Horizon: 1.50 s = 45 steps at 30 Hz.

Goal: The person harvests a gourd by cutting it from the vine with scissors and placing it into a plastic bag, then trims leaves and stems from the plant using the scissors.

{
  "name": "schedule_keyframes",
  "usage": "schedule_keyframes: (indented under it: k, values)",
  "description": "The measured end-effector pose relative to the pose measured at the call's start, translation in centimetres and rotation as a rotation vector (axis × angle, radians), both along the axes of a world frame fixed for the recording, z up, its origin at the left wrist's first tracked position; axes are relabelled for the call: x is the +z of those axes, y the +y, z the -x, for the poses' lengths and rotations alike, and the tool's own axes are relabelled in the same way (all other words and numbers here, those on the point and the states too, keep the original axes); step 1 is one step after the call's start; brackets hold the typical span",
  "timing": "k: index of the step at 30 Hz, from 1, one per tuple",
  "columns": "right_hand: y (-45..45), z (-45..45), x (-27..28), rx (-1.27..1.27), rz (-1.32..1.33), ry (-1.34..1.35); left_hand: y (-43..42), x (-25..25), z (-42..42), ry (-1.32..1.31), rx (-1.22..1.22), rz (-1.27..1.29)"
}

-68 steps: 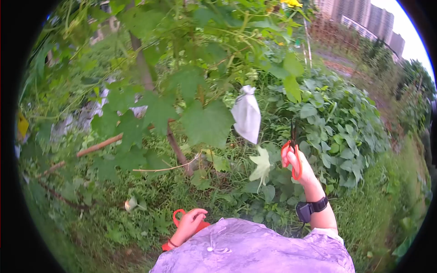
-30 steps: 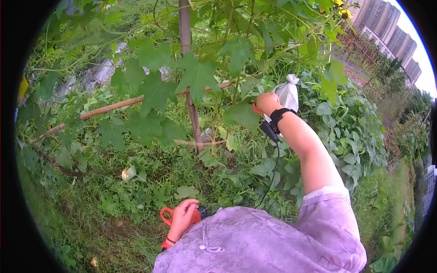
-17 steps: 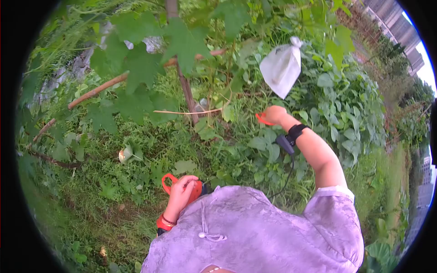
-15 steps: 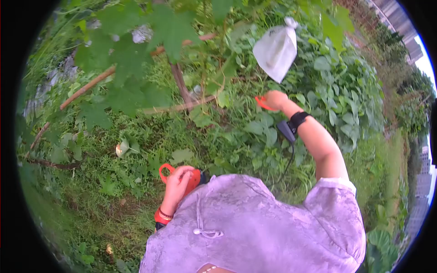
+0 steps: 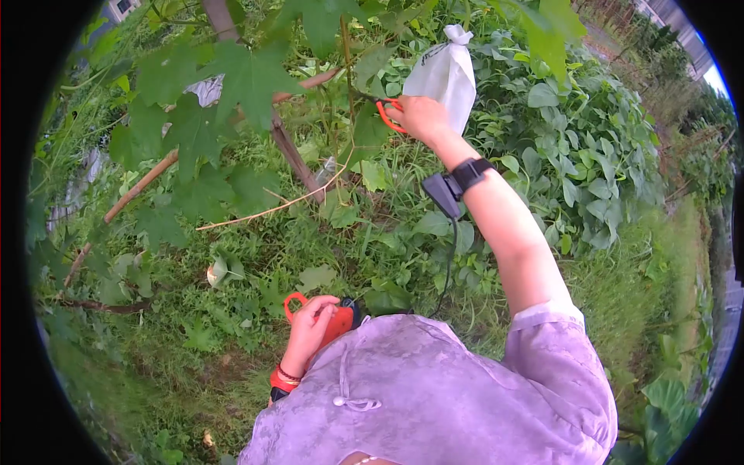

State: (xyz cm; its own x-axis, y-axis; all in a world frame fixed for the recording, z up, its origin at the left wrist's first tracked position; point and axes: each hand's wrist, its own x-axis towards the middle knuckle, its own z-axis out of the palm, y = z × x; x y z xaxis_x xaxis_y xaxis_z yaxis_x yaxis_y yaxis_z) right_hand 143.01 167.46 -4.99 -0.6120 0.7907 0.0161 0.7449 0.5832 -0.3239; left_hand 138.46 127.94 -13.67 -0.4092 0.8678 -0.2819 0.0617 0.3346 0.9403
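Observation:
My right hand (image 5: 422,118) is raised at upper centre, closed around the orange handles of a pair of scissors (image 5: 391,116). The dark blades point left, close to a thin vine stem (image 5: 348,74); whether they touch it I cannot tell. Just behind that hand hangs a white bag (image 5: 446,77), gathered at its top. At the lower centre, my left hand (image 5: 311,329) is closed on an orange-red object with a loop handle (image 5: 338,324), held against my body; its kind is unclear.
Broad green leaves (image 5: 256,85) hang at upper left. A wooden pole (image 5: 143,182) slants across there, and a darker post (image 5: 293,159) leans near the middle. A dry twig (image 5: 287,205) curves below the blades. Dense leafy plants (image 5: 566,147) grow at right. A cable runs from my right wrist device (image 5: 446,190).
My right hand has moved up and left with the scissors, from below the white bag to in front of it. My left hand keeps its hold near my body.

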Motion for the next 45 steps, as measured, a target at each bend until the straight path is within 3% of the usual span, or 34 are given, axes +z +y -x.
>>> schedule_keyframes:
  k: [3, 5, 6, 8, 10, 14, 16, 19, 24, 28, 31, 34, 36, 37, 40, 42, 45]
  values:
    - [1.5, -0.4, -8.1, 0.127, -0.129, -0.535, -0.7, 0.0, -0.4, 0.042, 0.046, 0.024]
    - [0.0, -4.0, -11.4, 0.324, -0.006, -0.837, -1.5, -0.3, -0.3, 0.045, 0.053, 0.037]
    - [-0.7, -6.4, -15.0, 0.366, -0.008, -0.849, -1.8, -0.6, -0.2, 0.048, 0.060, 0.049]
    - [-3.8, -12.2, -19.9, 0.329, 0.236, -0.893, -2.3, -1.4, 0.2, 0.033, 0.072, 0.057]
    - [-7.4, -18.4, -23.4, 0.135, 0.559, -0.789, -2.1, -1.7, 0.3, 0.039, 0.061, 0.095]
    - [-10.0, -27.4, -28.3, -0.173, 0.739, -0.596, 0.0, -1.8, 0.7, 0.002, -0.004, 0.133]
    - [-9.6, -29.7, -28.5, -0.245, 0.696, -0.498, 1.7, -1.8, 0.8, 0.000, -0.038, 0.133]
    - [-8.8, -26.7, -21.9, -0.312, 0.576, -0.404, 3.4, -1.9, -0.2, -0.027, -0.056, 0.103]
    - [-6.4, -16.9, -10.9, -0.135, 0.360, 0.269, 4.4, -0.9, -0.6, 0.015, -0.087, 0.081]
    - [-2.4, -7.8, -5.6, -0.111, 0.260, 0.233, 4.9, -0.1, -1.2, 0.061, -0.098, 0.071]
    - [0.9, -1.8, -6.1, -0.094, 0.210, 0.219, 4.6, -0.3, -2.0, 0.087, -0.116, 0.017]
    - [3.3, 2.0, -14.0, -0.034, 0.171, -0.163, 4.0, 0.0, -2.1, 0.116, -0.090, 0.037]
    - [1.0, -0.2, -16.0, 0.162, 0.171, -0.496, 3.1, 1.1, -1.8, 0.101, -0.026, 0.016]
    - [-0.3, -1.4, -18.1, 0.185, 0.192, -0.538, 3.1, 1.3, -1.6, 0.072, 0.025, -0.023]
    - [-2.9, -6.0, -24.0, 0.107, 0.539, -0.413, 1.7, 0.3, -0.6, 0.089, 0.085, -0.008]
    - [-2.7, -7.8, -24.7, 0.004, 0.565, -0.175, 1.3, -0.3, -0.3, 0.076, 0.084, -0.019]
    - [0.1, -4.7, -18.2, -0.122, 0.612, 0.086, 2.2, -0.7, 0.0, 0.015, 0.045, 0.003]
